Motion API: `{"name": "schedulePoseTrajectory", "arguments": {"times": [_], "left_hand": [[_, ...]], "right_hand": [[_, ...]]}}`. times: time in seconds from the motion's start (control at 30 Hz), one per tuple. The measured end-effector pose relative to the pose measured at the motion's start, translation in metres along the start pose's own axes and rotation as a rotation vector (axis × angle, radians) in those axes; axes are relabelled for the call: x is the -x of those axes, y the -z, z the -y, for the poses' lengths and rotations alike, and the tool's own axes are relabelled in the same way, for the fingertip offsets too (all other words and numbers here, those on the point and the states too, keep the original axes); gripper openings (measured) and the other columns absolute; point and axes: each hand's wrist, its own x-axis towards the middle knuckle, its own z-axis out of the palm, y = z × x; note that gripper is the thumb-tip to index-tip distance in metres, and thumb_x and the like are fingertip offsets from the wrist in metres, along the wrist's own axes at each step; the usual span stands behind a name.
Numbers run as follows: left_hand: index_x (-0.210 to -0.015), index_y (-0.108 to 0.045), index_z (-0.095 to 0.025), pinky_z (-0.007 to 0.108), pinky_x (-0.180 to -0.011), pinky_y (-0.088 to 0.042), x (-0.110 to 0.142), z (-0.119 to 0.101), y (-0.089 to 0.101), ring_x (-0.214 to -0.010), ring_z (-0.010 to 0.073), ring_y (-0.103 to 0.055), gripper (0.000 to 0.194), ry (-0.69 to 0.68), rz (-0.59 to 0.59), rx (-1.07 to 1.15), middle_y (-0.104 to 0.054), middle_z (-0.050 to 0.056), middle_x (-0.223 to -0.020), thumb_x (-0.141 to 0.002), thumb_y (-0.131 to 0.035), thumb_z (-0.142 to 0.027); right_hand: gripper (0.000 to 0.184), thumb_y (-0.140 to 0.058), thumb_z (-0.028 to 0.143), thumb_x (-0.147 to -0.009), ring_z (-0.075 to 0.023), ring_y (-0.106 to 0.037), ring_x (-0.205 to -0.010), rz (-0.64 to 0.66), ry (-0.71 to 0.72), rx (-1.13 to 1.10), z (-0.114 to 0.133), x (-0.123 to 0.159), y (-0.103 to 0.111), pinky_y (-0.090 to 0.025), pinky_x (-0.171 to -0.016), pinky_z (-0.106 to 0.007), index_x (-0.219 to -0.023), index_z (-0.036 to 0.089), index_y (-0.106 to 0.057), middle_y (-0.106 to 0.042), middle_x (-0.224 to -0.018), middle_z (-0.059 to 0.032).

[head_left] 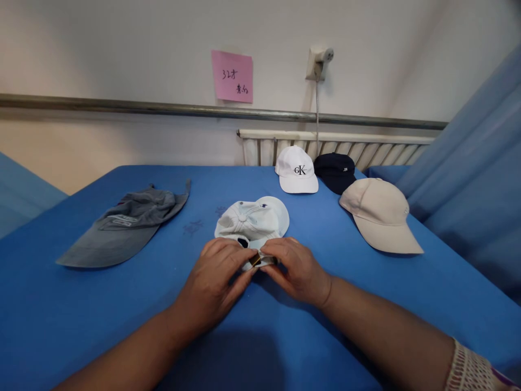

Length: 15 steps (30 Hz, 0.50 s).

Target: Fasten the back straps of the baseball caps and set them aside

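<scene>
A pale mint-white baseball cap (pixel 248 220) lies in the middle of the blue surface, its brim pointing away to the right. Its back strap, with a brass-coloured buckle (pixel 255 259), faces me. My left hand (pixel 217 274) pinches the strap on the left of the buckle between thumb and fingers. On the other side, my right hand (pixel 295 269) grips the strap close to the buckle. The fingertips of both hands nearly meet there and partly hide the strap ends.
A grey cap (pixel 134 228) with its strap end raised lies at left. Toward the back right are a white CK cap (pixel 296 168), a navy cap (pixel 336 171) and a beige cap (pixel 378 212). Behind the blue-covered table (pixel 122 326) stand a radiator (pixel 260 152) and a rail (pixel 163 107); a blue curtain (pixel 468 146) hangs at right.
</scene>
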Motion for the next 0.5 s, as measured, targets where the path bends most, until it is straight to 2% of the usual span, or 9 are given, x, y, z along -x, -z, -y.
{"name": "schedulePoseTrajectory", "arguments": {"times": [0.27, 0.5], "left_hand": [[-0.115, -0.055, -0.021, 0.038, -0.087, -0.042, -0.0006, 0.0024, 0.003, -0.092, 0.0208, -0.056, 0.022, -0.029, 0.053, 0.006, -0.064, 0.004, -0.098, -0.093, -0.057, -0.02], [-0.114, -0.055, -0.022, 0.036, -0.087, -0.043, -0.0016, 0.0007, 0.0046, -0.093, 0.0206, -0.057, 0.021, 0.012, 0.081, 0.061, -0.065, 0.003, -0.099, -0.093, -0.057, -0.021]], "right_hand": [[0.027, -0.058, 0.022, -0.093, -0.0221, -0.063, -0.105, -0.014, 0.026, 0.006, -0.002, 0.0005, 0.0025, -0.052, -0.087, -0.038, -0.119, 0.019, -0.05, -0.066, -0.113, -0.013], [0.02, -0.057, 0.022, -0.094, -0.0207, -0.064, -0.098, 0.007, 0.027, -0.006, -0.0013, 0.0004, 0.0014, -0.051, -0.083, -0.036, -0.113, 0.019, -0.051, -0.068, -0.108, -0.0107]]}}
